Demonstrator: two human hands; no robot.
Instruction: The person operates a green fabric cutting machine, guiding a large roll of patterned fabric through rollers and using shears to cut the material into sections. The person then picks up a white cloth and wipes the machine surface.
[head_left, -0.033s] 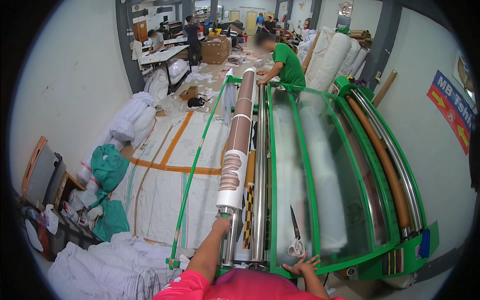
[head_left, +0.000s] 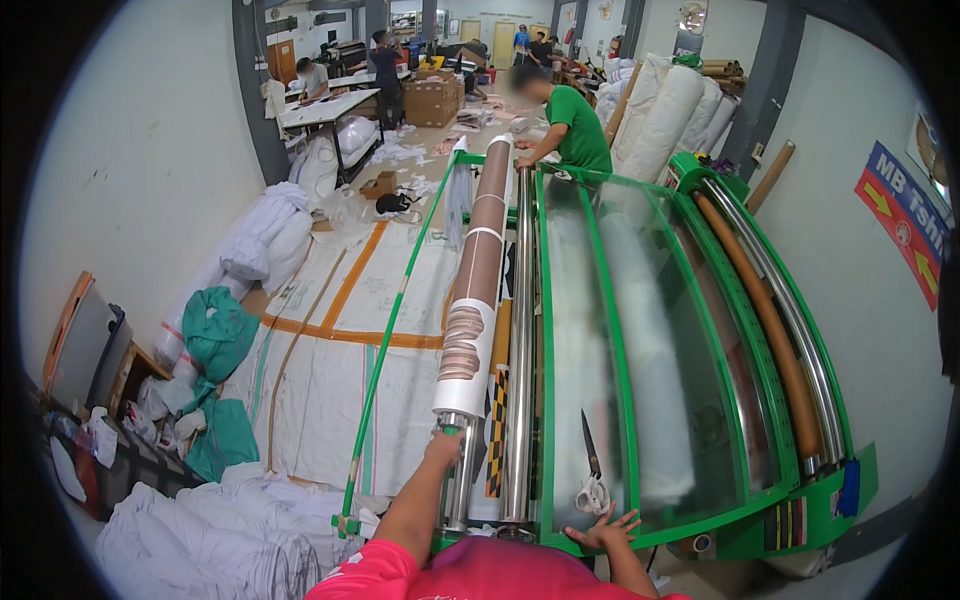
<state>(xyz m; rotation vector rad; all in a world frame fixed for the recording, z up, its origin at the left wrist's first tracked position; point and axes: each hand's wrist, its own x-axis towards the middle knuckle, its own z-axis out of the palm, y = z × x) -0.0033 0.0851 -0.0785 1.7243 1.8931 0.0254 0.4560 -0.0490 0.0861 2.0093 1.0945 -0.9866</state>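
Note:
A long roll of white fabric or paper printed with brown panels (head_left: 474, 270) lies lengthwise in front of me on a green-framed machine. At its near end a metal shaft (head_left: 453, 419) sticks out, and my left hand (head_left: 447, 441) is closed around that end. My right hand (head_left: 606, 530) is open, fingers spread, resting on the near green edge of the machine's clear cover panel (head_left: 660, 420). Just above its fingertips lie scissors (head_left: 592, 487) with dark blades and handles wrapped in white. A chrome roller (head_left: 520, 370) runs alongside the printed roll.
A person in a green shirt (head_left: 580, 125) stands at the roll's far end with a hand on the machine. White cloth heaps (head_left: 200, 540) and green cloth (head_left: 217, 335) lie to the left, beside taped white sacking (head_left: 320, 400). A brown tube (head_left: 760, 320) sits on the right.

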